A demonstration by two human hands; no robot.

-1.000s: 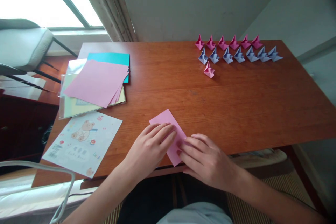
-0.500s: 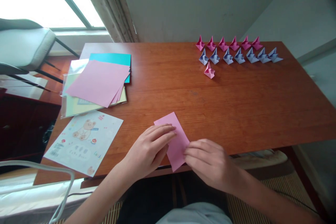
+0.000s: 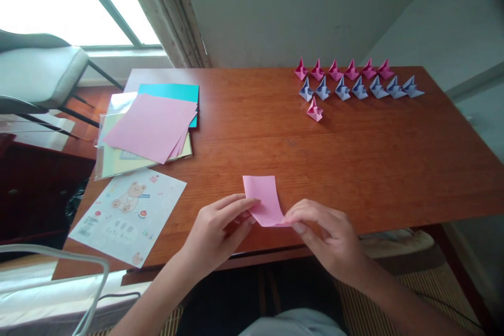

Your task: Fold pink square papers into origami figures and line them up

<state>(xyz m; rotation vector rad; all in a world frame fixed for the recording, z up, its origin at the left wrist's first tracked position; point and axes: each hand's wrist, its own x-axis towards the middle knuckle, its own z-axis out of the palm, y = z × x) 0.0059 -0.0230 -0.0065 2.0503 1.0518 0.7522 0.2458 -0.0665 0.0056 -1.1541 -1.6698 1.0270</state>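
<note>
A folded sheet of pink paper (image 3: 263, 197) is held between both hands just above the table's front edge. My left hand (image 3: 222, 223) pinches its left edge between thumb and fingers. At the paper's lower right corner, my right hand (image 3: 325, 236) grips with thumb and fingertips, and the near end bends up there. The fingers hide parts of the left edge and of that corner.
Pink sheets (image 3: 153, 123) lie over teal paper (image 3: 173, 90) and a clear packet (image 3: 106, 160) at the left. Nearer is a bear-printed sheet (image 3: 128, 220). At the back right stand rows of magenta (image 3: 335, 71) and lavender (image 3: 342, 89) origami pieces, plus one pink piece (image 3: 315, 111).
The pink paper has turned and lifted, and its near end now curls up. My left hand has gone from lying on it to pinching its edge; my right hand has shifted slightly right.
</note>
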